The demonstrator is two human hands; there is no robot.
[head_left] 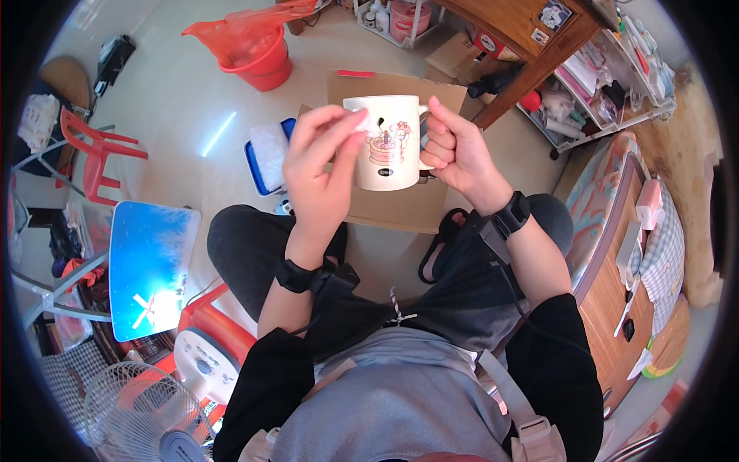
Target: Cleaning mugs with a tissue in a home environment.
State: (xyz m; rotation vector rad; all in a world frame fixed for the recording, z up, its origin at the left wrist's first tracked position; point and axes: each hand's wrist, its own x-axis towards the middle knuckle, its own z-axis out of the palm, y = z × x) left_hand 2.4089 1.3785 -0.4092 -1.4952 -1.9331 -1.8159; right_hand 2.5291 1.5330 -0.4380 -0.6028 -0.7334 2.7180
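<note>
A cream mug (389, 146) with a printed cake picture is held upright in front of me. My right hand (460, 154) closes round its handle, with the thumb pointing up along it. At the mug's left side, my left hand (317, 158) pinches a small white wad (360, 120), perhaps tissue or cloth, against the wall near the rim. Fingers hide most of the wad. Below and behind the mug stands an open cardboard box (400, 214) on the floor between my knees; its inside is largely covered by the mug and hands.
A blue tray (254, 165) with a clear plastic-wrapped item lies left of the box. Farther off are a red bucket (265, 71) and a red chair (100, 154). A fan (142, 416) and blue board (150, 262) stand left; a wooden cabinet (608, 308) stands right.
</note>
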